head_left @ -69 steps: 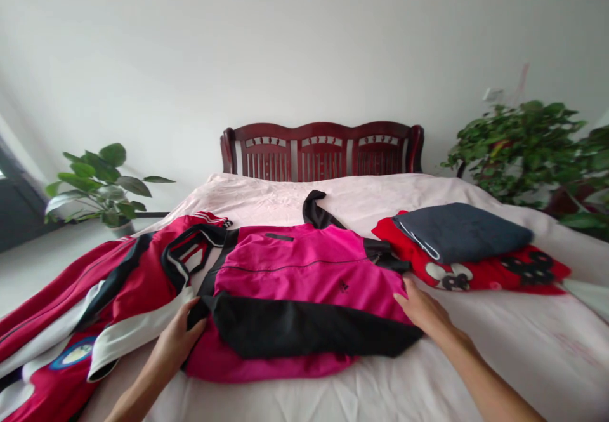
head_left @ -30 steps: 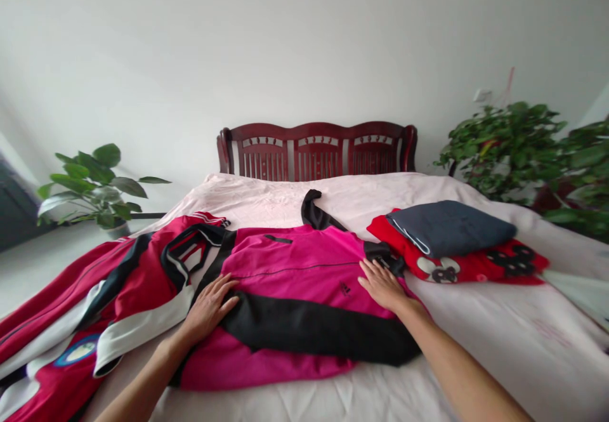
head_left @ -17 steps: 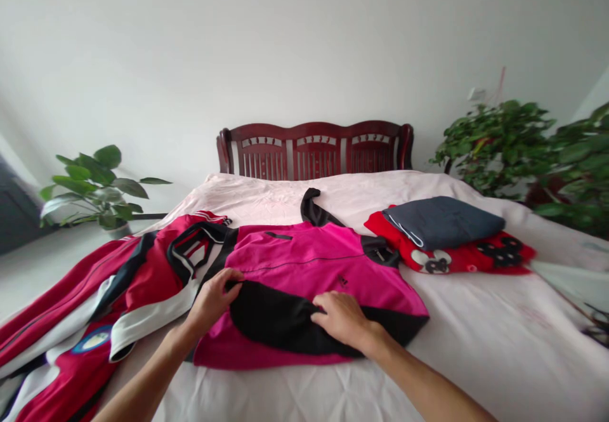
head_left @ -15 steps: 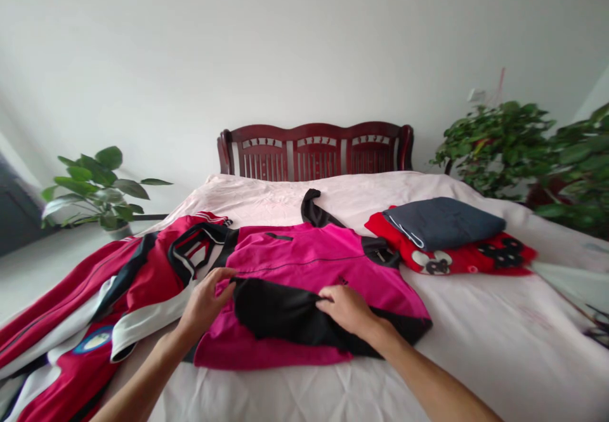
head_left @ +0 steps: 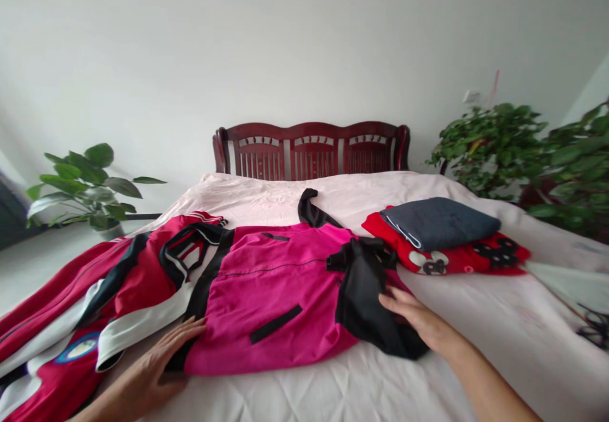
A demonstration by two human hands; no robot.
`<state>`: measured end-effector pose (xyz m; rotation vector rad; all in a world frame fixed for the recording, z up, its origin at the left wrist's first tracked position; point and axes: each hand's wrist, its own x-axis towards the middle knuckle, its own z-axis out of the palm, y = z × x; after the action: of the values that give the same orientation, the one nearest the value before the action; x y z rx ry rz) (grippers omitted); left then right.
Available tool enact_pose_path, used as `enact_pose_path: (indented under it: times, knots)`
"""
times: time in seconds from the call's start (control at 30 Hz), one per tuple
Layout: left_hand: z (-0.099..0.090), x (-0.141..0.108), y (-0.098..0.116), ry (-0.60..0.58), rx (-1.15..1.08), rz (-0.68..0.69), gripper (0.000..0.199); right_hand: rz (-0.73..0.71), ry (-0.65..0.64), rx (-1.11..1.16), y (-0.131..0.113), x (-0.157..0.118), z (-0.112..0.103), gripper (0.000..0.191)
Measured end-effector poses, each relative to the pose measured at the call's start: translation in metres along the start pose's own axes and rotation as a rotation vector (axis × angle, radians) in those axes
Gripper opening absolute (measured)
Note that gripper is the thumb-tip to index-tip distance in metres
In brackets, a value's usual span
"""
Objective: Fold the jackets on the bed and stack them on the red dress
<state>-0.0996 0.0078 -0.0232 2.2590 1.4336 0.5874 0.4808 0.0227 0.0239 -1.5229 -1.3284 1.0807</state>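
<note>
A magenta jacket (head_left: 271, 289) with black trim lies spread on the bed, its collar end to the right. One black sleeve (head_left: 364, 289) is folded back over the chest near the collar; the other sleeve (head_left: 309, 209) stretches out behind. At the black hem on the near left, my left hand (head_left: 164, 358) rests with its fingers stretched out along the edge. My right hand (head_left: 419, 317) lies against the folded sleeve, fingers extended over the cloth and not visibly gripping it.
Red, white and navy sportswear (head_left: 128, 282) lies unfolded on the left. A folded dark grey garment (head_left: 442, 222) sits on folded red clothing (head_left: 509, 260) at the right. Beyond the bed (head_left: 266, 187) stands a wooden headboard (head_left: 311, 149), with potted plants (head_left: 90, 184) on both sides.
The near sleeve has moved from across the jacket's front to the collar side, uncovering a black pocket strip. My left hand has let go of it and come down to the hem; my right moved rightward.
</note>
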Motion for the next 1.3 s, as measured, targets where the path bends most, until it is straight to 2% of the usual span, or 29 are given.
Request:
enact_pose_path:
  times: [0.07,0.1,0.17,0.23,0.37,0.43,0.5,0.57,0.67,0.73,0.8,0.83,0.9,0.97,1.0,1.07,1.13,1.17,1.23,1.3]
  knots:
    - [0.0,0.001,0.001,0.021,-0.023,-0.047,0.069,0.088,-0.19,0.109,-0.003,-0.005,0.007,0.054]
    - [0.0,0.002,0.001,0.036,-0.039,-0.07,0.065,0.12,-0.225,0.135,-0.004,-0.005,0.01,0.054]
    - [0.0,0.008,0.003,0.096,-0.081,-0.118,0.049,0.119,-0.141,0.134,-0.005,0.001,0.014,0.052]
    - [-0.003,0.016,0.004,0.182,-0.126,-0.166,0.036,0.049,0.004,0.197,-0.008,0.012,0.014,0.055]
    - [-0.015,0.041,0.007,0.35,-0.103,-0.255,0.036,-0.113,0.306,0.286,-0.018,0.042,0.0,0.054]
    - [-0.022,0.058,0.011,0.42,-0.006,-0.335,0.036,-0.151,0.405,0.217,-0.021,0.059,-0.008,0.048]
    - [-0.026,0.076,0.016,0.449,0.129,-0.436,0.035,-0.187,0.43,0.14,-0.017,0.077,-0.012,0.045]
    - [-0.025,0.094,0.02,0.42,0.252,-0.511,0.035,-0.198,0.406,0.026,-0.007,0.092,-0.013,0.044]
    - [-0.018,0.114,0.021,0.309,0.357,-0.574,0.036,-0.096,0.404,-0.32,0.013,0.106,-0.008,0.043]
    - [-0.012,0.12,0.023,0.244,0.377,-0.6,0.038,-0.008,0.419,-0.544,0.023,0.11,-0.005,0.044]
    - [-0.008,0.119,0.031,0.254,0.394,-0.609,0.041,0.027,0.421,-0.644,0.029,0.111,-0.003,0.045]
    - [-0.006,0.117,0.037,0.305,0.432,-0.599,0.043,0.034,0.423,-0.654,0.031,0.111,-0.003,0.045]
    - [-0.002,0.111,0.054,0.48,0.554,-0.527,0.046,0.049,0.431,-0.633,0.031,0.112,-0.003,0.043]
    - [0.004,0.107,0.073,0.612,0.641,-0.348,0.044,0.069,0.438,-0.577,0.03,0.113,-0.003,0.041]
    - [0.008,0.106,0.08,0.604,0.637,-0.224,0.042,0.075,0.434,-0.532,0.028,0.114,-0.003,0.041]
    - [0.018,0.11,0.09,0.457,0.562,0.031,0.039,0.056,0.409,-0.368,0.024,0.116,-0.001,0.04]
    - [0.031,0.117,0.091,0.257,0.501,0.203,0.041,0.039,0.377,-0.095,0.02,0.116,0.001,0.042]
    - [0.038,0.122,0.088,0.189,0.492,0.238,0.044,0.047,0.373,0.053,0.017,0.117,0.002,0.043]
    - [0.052,0.13,0.08,0.13,0.509,0.24,0.049,0.086,0.39,0.276,0.014,0.117,0.002,0.042]
    - [0.063,0.134,0.072,0.139,0.533,0.217,0.053,0.076,0.397,0.297,0.012,0.12,-0.001,0.035]
